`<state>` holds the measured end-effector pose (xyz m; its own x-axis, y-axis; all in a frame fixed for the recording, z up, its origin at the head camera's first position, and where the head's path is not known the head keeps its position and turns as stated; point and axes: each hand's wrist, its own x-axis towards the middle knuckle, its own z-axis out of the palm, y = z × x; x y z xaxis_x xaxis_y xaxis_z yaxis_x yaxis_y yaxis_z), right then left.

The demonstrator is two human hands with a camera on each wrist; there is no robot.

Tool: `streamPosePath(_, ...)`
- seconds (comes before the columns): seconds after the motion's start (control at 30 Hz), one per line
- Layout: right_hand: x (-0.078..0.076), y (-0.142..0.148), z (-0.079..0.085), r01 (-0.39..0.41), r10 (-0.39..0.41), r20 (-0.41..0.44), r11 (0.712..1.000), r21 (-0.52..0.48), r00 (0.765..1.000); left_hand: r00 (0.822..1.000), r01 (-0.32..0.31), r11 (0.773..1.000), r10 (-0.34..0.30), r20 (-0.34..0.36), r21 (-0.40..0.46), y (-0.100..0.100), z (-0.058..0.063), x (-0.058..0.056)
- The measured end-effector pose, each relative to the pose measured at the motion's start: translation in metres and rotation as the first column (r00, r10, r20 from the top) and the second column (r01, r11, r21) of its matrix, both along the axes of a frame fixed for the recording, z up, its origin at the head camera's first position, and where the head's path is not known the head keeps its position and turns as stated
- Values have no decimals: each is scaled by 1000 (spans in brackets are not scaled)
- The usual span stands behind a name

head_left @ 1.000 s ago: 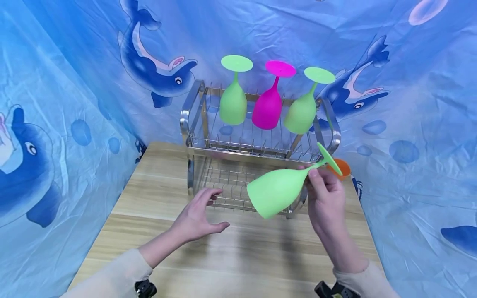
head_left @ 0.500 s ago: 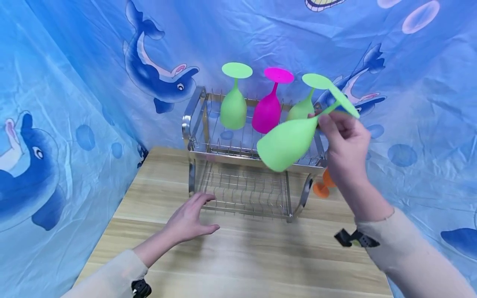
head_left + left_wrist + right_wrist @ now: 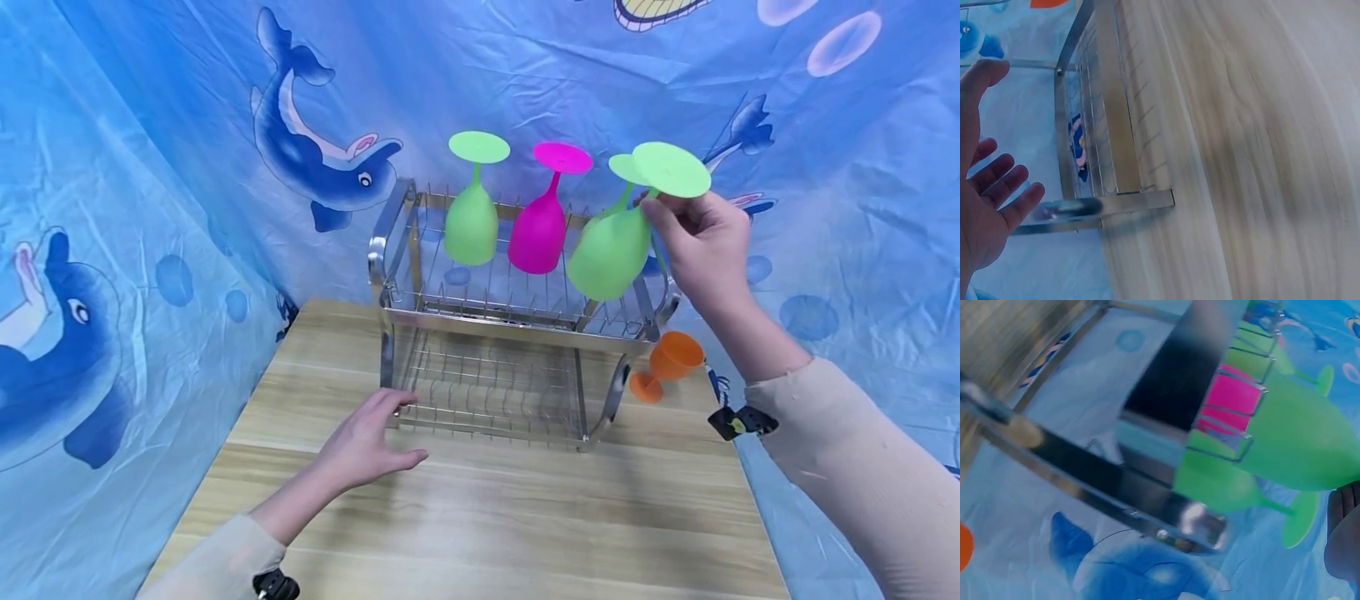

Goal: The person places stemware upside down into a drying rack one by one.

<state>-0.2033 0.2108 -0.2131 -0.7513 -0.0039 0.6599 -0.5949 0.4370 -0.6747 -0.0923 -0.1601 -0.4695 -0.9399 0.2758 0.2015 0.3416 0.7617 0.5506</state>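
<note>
My right hand (image 3: 708, 242) pinches the stem of a light green plastic goblet (image 3: 611, 258), its foot up and bowl tilted downward, over the right part of the rack's upper tier. Behind it another green goblet (image 3: 622, 168) is mostly hidden in the head view. Further left on that tier, a magenta goblet (image 3: 538, 233) and a green goblet (image 3: 471, 225) stand upside down. The right wrist view shows the held goblet (image 3: 1304, 434) beside the wire prongs. My left hand (image 3: 360, 450), fingers spread and holding nothing, hovers by the lower front left corner of the metal dish rack (image 3: 510, 329).
An orange goblet (image 3: 677, 354) leans on its side on the wooden table (image 3: 480, 517), right of the rack. The rack's lower wire tier (image 3: 487, 392) bears nothing. Blue dolphin-printed sheets (image 3: 172, 150) surround the table at the back and sides.
My right hand has carried the green goblet up and back from in front of the rack to over its upper tier, turning it more upright, bowl down. The left hand has drifted slightly left.
</note>
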Motion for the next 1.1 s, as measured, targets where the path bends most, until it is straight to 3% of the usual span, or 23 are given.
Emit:
streamPosePath(0.33, -29, 28, -35, 113, -129, 75, 975, 190, 989, 1000, -9, 998, 8, 17, 69, -16, -7, 2)
streamPosePath(0.7, -32, 32, -43, 140, -172, 133, 966, 219, 976, 998, 63, 976, -58, -30, 207, -18, -10, 0)
streamPosePath(1.1, -31, 33, -49, 133, -170, 112, 950, 282, 979, 996, 87, 968, -77, -51, 237, -17, -11, -3)
